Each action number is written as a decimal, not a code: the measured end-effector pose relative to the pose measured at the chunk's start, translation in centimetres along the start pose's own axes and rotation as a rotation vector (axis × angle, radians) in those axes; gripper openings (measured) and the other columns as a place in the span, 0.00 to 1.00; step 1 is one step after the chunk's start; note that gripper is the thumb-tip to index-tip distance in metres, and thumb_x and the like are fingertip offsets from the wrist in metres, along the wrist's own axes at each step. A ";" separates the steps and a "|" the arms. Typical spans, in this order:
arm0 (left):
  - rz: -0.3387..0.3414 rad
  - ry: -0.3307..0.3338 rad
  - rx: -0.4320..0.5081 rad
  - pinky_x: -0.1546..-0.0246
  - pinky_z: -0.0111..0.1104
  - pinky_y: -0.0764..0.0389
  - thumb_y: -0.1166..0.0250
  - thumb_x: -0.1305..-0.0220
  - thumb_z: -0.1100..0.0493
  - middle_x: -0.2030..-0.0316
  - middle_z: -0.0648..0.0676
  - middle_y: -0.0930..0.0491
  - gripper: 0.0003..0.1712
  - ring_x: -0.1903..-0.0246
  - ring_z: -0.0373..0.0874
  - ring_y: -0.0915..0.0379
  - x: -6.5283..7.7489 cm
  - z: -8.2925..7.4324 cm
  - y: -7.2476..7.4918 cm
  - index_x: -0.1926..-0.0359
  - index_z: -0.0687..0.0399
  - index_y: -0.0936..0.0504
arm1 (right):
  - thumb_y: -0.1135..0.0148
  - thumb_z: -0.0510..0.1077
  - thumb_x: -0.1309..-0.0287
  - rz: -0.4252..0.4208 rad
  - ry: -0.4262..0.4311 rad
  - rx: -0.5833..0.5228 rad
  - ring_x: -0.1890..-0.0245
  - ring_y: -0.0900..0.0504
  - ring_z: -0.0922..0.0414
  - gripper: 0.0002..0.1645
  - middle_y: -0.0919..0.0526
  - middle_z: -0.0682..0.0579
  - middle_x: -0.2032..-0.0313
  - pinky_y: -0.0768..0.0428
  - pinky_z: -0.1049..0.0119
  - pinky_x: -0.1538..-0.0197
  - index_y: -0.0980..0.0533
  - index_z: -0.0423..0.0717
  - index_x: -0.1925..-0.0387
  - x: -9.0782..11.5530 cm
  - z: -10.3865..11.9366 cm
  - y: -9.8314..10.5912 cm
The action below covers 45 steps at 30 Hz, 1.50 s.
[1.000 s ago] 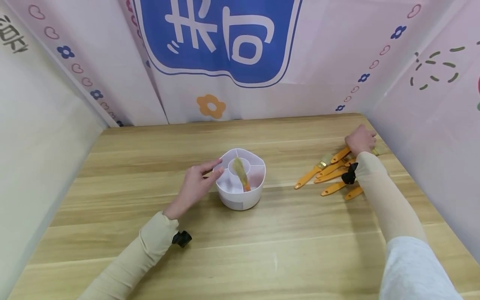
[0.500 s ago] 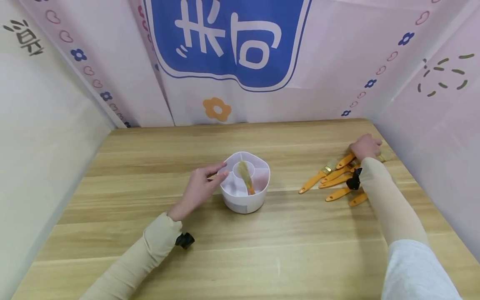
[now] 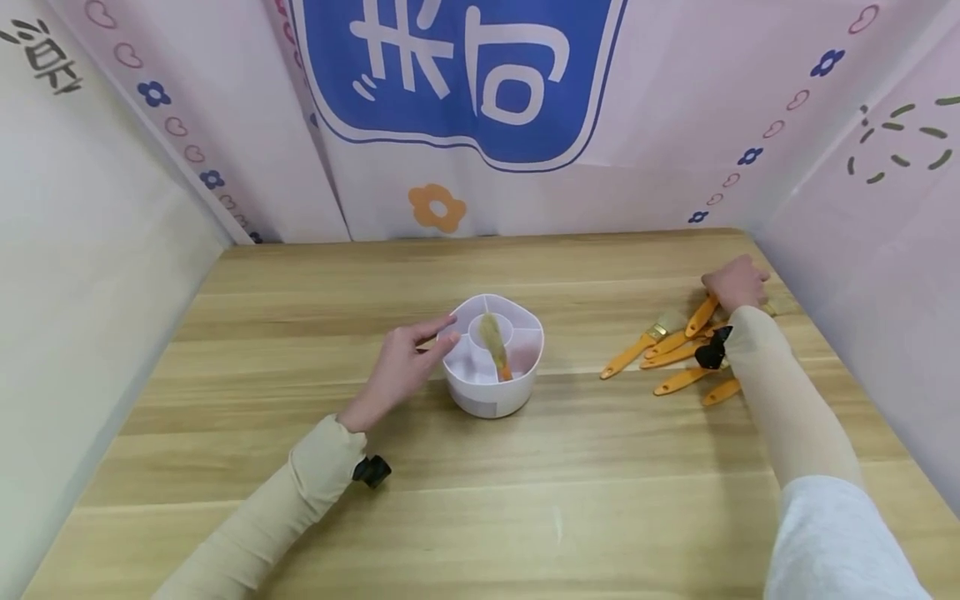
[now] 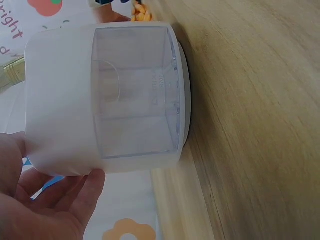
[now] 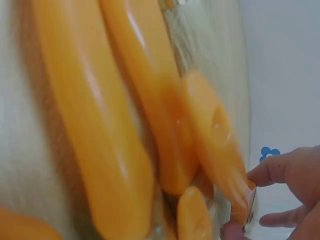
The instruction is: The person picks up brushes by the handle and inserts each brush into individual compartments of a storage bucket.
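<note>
My left hand (image 3: 401,367) holds the near-left rim of a white divided desk organizer (image 3: 491,400), thumb at the rim and fingers against the outer wall. In the left wrist view the organizer's clear front panel (image 4: 135,90) faces the camera. One paintbrush (image 3: 492,337) leans inside it, bristles up. At the far right my right hand (image 3: 738,283) pinches a paintbrush (image 3: 701,317) near its metal band, its orange handle pointing back toward the pile. In the right wrist view thumb and fingers (image 5: 280,170) close around that brush's (image 5: 215,135) far end; the bristles are mostly hidden.
Several orange-handled paintbrushes (image 3: 678,382) lie heaped under and beside the right wrist, one separate brush (image 3: 630,354) at the pile's left. The wooden tabletop (image 3: 480,517) meets printed walls at the back, left and right.
The head view shifts slightly. The brush handle in my right hand swings a little steeper. My left hand stays at the organizer's rim, and the organizer keeps its place.
</note>
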<state>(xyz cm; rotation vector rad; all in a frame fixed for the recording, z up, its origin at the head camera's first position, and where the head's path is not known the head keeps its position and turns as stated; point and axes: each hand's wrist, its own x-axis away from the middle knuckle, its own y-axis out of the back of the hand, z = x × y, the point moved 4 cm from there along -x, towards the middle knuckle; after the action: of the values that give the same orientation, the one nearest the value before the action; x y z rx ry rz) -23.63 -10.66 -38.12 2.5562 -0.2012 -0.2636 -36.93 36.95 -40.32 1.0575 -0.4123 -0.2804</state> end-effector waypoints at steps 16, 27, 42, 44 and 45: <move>0.007 0.016 0.007 0.52 0.41 0.19 0.41 0.35 0.51 0.41 0.59 0.27 0.24 0.42 0.52 0.28 0.2 0.1 -0.1 0.42 0.57 0.25 | 0.51 0.51 0.42 0.058 0.091 -0.102 0.41 0.44 0.25 0.49 0.54 0.19 0.37 0.45 0.30 0.39 0.63 0.37 0.29 0.3 0.6 -0.3; 0.004 0.018 0.019 0.51 0.42 0.20 0.41 0.35 0.51 0.41 0.58 0.26 0.24 0.41 0.50 0.29 0.3 0.1 -0.1 0.42 0.57 0.25 | 0.52 0.51 0.43 0.072 0.124 -0.078 0.42 0.42 0.29 0.46 0.48 0.22 0.38 0.39 0.33 0.41 0.57 0.36 0.29 0.6 1.2 0.2; 0.007 0.010 0.026 0.50 0.42 0.20 0.41 0.35 0.49 0.41 0.57 0.26 0.25 0.40 0.50 0.30 0.0 -0.1 0.0 0.41 0.56 0.25 | 0.49 0.47 0.41 0.047 0.220 -0.093 0.43 0.37 0.33 0.45 0.45 0.26 0.35 0.24 0.45 0.46 0.56 0.32 0.30 1.2 2.7 0.9; 0.010 0.015 0.025 0.49 0.42 0.20 0.41 0.35 0.49 0.40 0.57 0.27 0.25 0.40 0.50 0.30 0.0 -0.1 0.0 0.41 0.56 0.25 | 0.49 0.46 0.42 0.046 0.236 -0.097 0.41 0.38 0.32 0.46 0.47 0.26 0.34 0.23 0.45 0.47 0.57 0.32 0.30 1.2 2.8 1.1; 0.011 0.018 0.024 0.49 0.42 0.21 0.42 0.35 0.49 0.40 0.57 0.27 0.24 0.40 0.50 0.30 0.0 -0.1 0.0 0.41 0.56 0.25 | 0.49 0.46 0.42 0.044 0.240 -0.098 0.41 0.38 0.31 0.46 0.46 0.26 0.34 0.21 0.46 0.50 0.58 0.32 0.30 1.2 2.8 1.1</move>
<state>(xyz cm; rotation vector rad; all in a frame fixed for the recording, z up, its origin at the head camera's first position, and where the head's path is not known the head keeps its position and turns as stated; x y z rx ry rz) -23.56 -10.56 -38.02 2.5793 -0.2134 -0.2358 -37.14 34.77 -37.90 0.9711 -0.2032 -0.1311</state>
